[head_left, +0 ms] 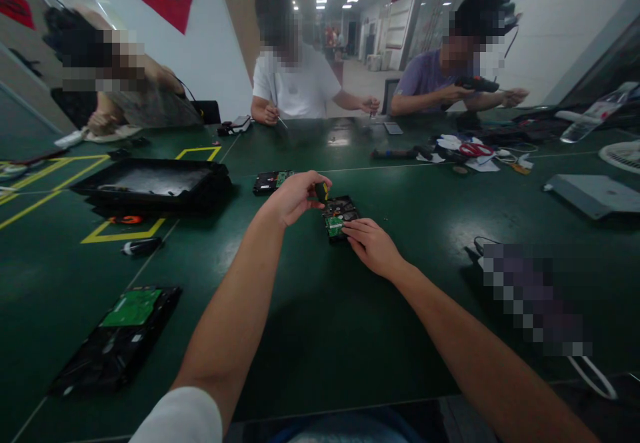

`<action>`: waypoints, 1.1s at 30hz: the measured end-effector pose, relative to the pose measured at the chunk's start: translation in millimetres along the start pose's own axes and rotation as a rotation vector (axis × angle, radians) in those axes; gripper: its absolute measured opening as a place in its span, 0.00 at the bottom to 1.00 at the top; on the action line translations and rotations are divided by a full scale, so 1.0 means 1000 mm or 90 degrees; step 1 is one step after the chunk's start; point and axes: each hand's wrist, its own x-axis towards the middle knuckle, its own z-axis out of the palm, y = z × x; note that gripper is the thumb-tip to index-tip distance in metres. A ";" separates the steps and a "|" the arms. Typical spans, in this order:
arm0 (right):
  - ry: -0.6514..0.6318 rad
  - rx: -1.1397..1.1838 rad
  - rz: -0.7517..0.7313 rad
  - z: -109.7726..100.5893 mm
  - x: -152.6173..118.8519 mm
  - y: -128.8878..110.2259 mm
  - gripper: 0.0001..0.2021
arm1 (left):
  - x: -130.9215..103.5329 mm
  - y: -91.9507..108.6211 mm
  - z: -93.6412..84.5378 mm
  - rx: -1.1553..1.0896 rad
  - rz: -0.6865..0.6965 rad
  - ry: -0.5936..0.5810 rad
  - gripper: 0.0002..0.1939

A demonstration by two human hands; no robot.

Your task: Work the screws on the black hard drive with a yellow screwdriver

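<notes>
A hard drive (pixel 341 207) with a green circuit board lies on the table in front of me. My left hand (pixel 296 199) is closed round a small screwdriver (pixel 323 192) with a black and yellow handle, held upright over the drive's far left part. The screwdriver's tip is too small to make out. With its fingers together, my right hand (pixel 373 245) grips the drive's near right edge, beside the circuit board. Just beyond my left hand lies a second hard drive (pixel 266 182).
Another hard drive (pixel 117 343) lies near left, beyond it a black marker-like object (pixel 141 246) and stacked black trays (pixel 155 186). A blurred-out object (pixel 535 299) and a grey metal cover (pixel 595 195) are on the right. Three people sit across the green table (pixel 320 336).
</notes>
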 end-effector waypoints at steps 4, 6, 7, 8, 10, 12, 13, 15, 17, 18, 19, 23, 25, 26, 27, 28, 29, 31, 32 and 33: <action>0.000 -0.006 0.003 0.000 0.000 0.000 0.16 | 0.002 -0.001 -0.005 0.001 -0.008 0.024 0.11; -0.001 -0.008 0.004 0.000 0.000 -0.001 0.16 | 0.002 0.000 -0.006 -0.014 -0.018 0.002 0.12; -0.001 -0.008 0.004 0.000 0.000 -0.001 0.16 | 0.001 0.000 -0.006 -0.024 -0.024 -0.006 0.12; -0.002 -0.007 0.005 0.000 0.000 -0.001 0.16 | 0.001 0.000 -0.006 -0.035 -0.030 -0.011 0.12; -0.004 -0.005 0.005 -0.001 0.000 -0.002 0.16 | 0.000 0.001 -0.004 -0.057 -0.043 -0.007 0.11; -0.004 -0.003 0.006 -0.001 0.000 -0.003 0.16 | -0.001 0.002 -0.003 -0.067 -0.048 -0.002 0.10; -0.005 -0.002 0.006 -0.002 0.000 -0.003 0.16 | -0.001 0.002 -0.002 -0.064 -0.045 -0.008 0.09; -0.003 0.000 0.006 -0.002 0.000 -0.003 0.16 | -0.001 0.001 -0.003 -0.034 -0.033 -0.031 0.10; -0.002 0.001 0.006 -0.002 0.000 -0.003 0.16 | 0.000 0.000 -0.003 0.011 -0.012 -0.043 0.11; -0.002 0.000 0.006 -0.002 0.000 -0.003 0.16 | 0.000 0.000 -0.004 0.034 0.003 -0.042 0.11; -0.002 -0.001 0.005 -0.002 0.000 -0.003 0.16 | 0.000 0.000 -0.004 0.058 0.020 -0.037 0.12; -0.003 -0.006 0.003 -0.002 0.000 -0.003 0.16 | -0.001 0.002 -0.004 0.197 0.107 -0.044 0.13; 0.000 -0.005 0.004 -0.001 0.000 -0.003 0.16 | -0.002 0.003 -0.006 0.271 0.150 -0.060 0.13; 0.001 -0.004 0.004 -0.001 0.000 -0.003 0.16 | -0.003 0.004 -0.007 0.296 0.171 -0.063 0.13; 0.001 -0.002 0.003 -0.002 0.000 -0.002 0.16 | -0.003 0.004 -0.009 0.313 0.192 -0.062 0.12; -0.001 -0.001 0.003 -0.002 0.000 -0.002 0.16 | -0.002 0.004 -0.010 0.322 0.213 -0.059 0.11; -0.003 0.001 0.003 -0.002 0.000 -0.003 0.16 | -0.002 0.003 -0.012 0.327 0.234 -0.054 0.10; -0.006 0.002 0.008 -0.002 0.000 -0.003 0.17 | 0.000 0.002 -0.015 0.336 0.278 -0.043 0.09; -0.007 0.004 0.009 -0.002 0.000 -0.003 0.17 | 0.001 0.001 -0.016 0.346 0.302 -0.033 0.08; -0.007 0.005 0.010 -0.002 0.000 -0.003 0.17 | 0.002 0.000 -0.016 0.360 0.325 -0.026 0.07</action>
